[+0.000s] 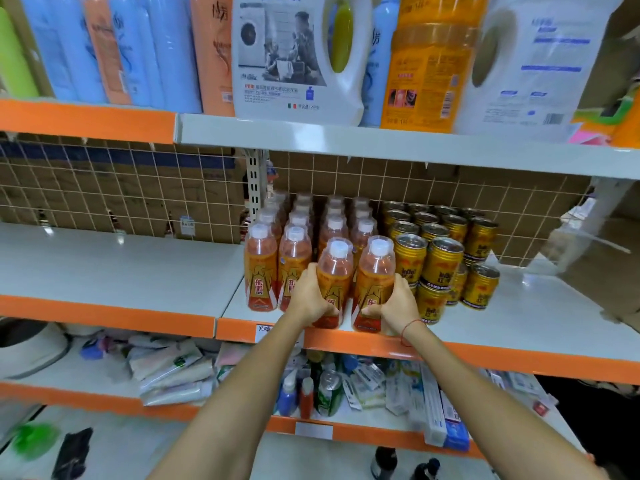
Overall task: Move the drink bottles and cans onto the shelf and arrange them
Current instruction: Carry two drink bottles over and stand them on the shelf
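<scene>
A shop rack fills the view, its boards pale grey with orange front edges. The middle shelf (519,317) carries the drinks, backed by a wire grid with cardboard behind it. The board above holds tall blue and orange bottles and a white detergent jug (294,57); the one below is littered with tubes and small packets.

On the middle shelf stand rows of orange drink bottles (298,230) with white caps, running back toward the grid. Just to their right sit gold cans (446,244), some stacked two high.

At the front edge of the shelf, two more bottles stand upright and side by side. The left hand (310,294) curls round the lower part of the left front bottle (334,268), fingers wrapped across its label. The right hand (396,301), a red string at its wrist, grips the right front bottle (375,268) low on its body, beside the nearest cans. Both bottles rest on the shelf surface, ahead of the rows behind them
</scene>
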Demonstrator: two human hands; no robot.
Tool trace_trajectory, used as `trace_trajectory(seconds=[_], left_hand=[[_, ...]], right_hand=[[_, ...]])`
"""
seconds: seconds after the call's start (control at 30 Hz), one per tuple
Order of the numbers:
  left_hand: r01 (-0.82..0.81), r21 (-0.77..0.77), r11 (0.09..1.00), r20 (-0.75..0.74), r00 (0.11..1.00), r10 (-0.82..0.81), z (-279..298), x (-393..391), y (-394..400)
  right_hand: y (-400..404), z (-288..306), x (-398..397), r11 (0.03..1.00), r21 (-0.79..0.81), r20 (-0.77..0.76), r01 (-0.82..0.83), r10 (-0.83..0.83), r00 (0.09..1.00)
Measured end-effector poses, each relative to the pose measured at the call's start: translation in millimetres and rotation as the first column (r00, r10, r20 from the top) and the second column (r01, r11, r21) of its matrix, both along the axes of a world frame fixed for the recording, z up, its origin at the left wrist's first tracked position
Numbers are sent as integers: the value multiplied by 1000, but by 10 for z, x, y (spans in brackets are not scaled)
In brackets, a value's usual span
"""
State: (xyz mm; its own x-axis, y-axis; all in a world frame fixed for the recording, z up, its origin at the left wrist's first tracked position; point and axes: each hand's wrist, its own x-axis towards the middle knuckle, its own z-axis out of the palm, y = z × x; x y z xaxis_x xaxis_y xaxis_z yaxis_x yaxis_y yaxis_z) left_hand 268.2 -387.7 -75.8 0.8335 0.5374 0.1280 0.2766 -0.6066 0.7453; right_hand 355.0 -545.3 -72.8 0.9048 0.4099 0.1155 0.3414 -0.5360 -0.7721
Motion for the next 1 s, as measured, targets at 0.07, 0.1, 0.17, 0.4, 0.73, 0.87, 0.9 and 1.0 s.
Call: trace_trajectory(seconds=[0.07, 0.1, 0.17, 0.4, 0.73, 0.87, 0.9, 1.0], left_hand=[[-1, 1, 1000, -10, 1000, 1, 5, 9, 6], [3, 13, 1000, -20, 1000, -2, 10, 17, 6], [15, 59, 998, -52, 999, -12, 25, 34, 11], [20, 39, 999, -64, 998, -17, 5, 32, 90], [87, 3, 996, -51, 995, -86, 69, 57, 89], [98, 181, 979, -14, 995, -97, 202, -5, 55], [99, 260, 960, -9, 995, -100, 268, -28, 50], [99, 536, 838, -29, 995, -100, 478, -66, 66]], right_hand=[[-5, -26, 39, 998, 55, -64, 3, 1, 998], [-12, -40, 50, 997, 79, -98, 5, 3, 995], [-21, -71, 71, 996, 92, -122, 11, 0, 993], [-25, -106, 90, 995, 95, -117, 10, 1, 993], [-35, -103, 65, 1000, 30, -43, -1, 2, 999], [-65, -50, 36, 1000, -7, 62, 8, -8, 998], [-71, -18, 28, 1000, -7, 95, 10, -9, 995], [-84, 136, 8, 1000, -3, 203, 13, -12, 979]])
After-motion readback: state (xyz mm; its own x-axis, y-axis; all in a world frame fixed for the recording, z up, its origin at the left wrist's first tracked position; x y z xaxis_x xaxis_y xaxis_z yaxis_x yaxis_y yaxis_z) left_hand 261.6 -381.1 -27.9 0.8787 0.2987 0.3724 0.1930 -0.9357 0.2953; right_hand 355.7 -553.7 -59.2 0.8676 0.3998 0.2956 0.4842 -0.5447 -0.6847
